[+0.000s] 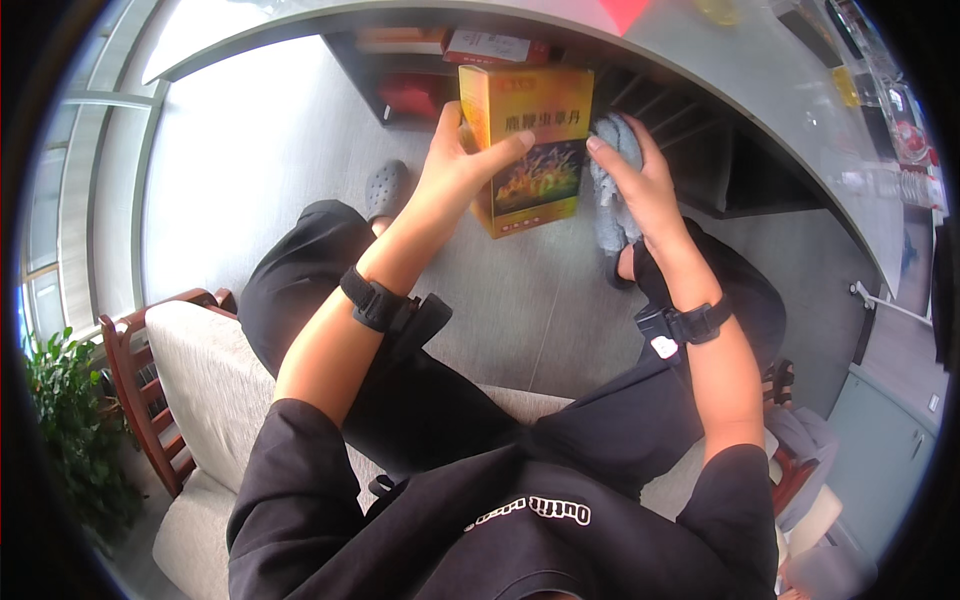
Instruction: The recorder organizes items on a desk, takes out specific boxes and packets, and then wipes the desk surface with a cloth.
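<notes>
A yellow cardboard box (536,169) with a dark picture panel and printed writing is held up over the floor. My left hand (469,154) grips its left side, the thumb lying across the printed front. In my right hand (637,165) is a bunched grey-blue cloth (616,202), its lower end hanging down. The right thumb tip comes close to the box's right edge; whether it touches cannot be told. Parts of the box's left side are hidden behind my left fingers.
A curved grey tabletop (757,97) runs beyond the box. Under it, a dark shelf holds a red-and-white box (495,46). A plastic bottle (892,186) lies on the table at right. A cushioned wooden seat (210,360) and a leafy plant (67,427) are on the left.
</notes>
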### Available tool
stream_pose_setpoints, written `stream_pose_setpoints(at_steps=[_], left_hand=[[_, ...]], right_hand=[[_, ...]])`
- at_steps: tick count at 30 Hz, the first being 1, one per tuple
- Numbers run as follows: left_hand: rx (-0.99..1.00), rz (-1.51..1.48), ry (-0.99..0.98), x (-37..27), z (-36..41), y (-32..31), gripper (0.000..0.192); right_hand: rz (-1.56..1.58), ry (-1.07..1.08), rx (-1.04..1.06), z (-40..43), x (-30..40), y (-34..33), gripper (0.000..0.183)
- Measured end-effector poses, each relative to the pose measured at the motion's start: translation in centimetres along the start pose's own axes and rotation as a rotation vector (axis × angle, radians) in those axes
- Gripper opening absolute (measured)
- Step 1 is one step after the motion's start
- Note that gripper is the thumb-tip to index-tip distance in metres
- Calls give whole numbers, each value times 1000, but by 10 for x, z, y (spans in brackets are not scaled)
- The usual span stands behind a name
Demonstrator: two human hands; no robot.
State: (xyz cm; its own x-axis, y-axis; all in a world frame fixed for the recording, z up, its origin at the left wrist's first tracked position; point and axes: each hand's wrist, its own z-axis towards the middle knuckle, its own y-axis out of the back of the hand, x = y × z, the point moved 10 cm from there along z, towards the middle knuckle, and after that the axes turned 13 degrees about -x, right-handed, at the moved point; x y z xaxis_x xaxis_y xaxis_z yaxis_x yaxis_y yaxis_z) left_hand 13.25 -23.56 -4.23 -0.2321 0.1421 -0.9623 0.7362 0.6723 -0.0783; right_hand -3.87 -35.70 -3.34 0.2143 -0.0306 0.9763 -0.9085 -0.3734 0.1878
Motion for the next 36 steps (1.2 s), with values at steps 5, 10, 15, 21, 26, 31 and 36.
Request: stream_pose_setpoints(at_steps=[5,10,15,21,26,31,36], left_hand=[[-125,525,-330,-26,-4,7,69],[-98,763,-658,-41,-17,-10,64],[-67,943,-884,-42,-29,-24,60],[-6,1058,-796,-26,-23,-25,57],[-13,1160,-803,-23,-21,-21,58],[-22,1183,-759,-20,-14,-14,58],[-46,1092,-880,-29,-18,-16,58]], right_hand=[[-51,168,-127,4,16,17,58],[-142,184,-89,3,18,18,54],[-325,391,-19,-5,24,3,47],[-275,333,89,-18,16,-12,46],[-224,356,175,-27,25,-22,45],[-184,430,246,-33,36,-29,46],[-293,463,228,-28,32,-24,42]])
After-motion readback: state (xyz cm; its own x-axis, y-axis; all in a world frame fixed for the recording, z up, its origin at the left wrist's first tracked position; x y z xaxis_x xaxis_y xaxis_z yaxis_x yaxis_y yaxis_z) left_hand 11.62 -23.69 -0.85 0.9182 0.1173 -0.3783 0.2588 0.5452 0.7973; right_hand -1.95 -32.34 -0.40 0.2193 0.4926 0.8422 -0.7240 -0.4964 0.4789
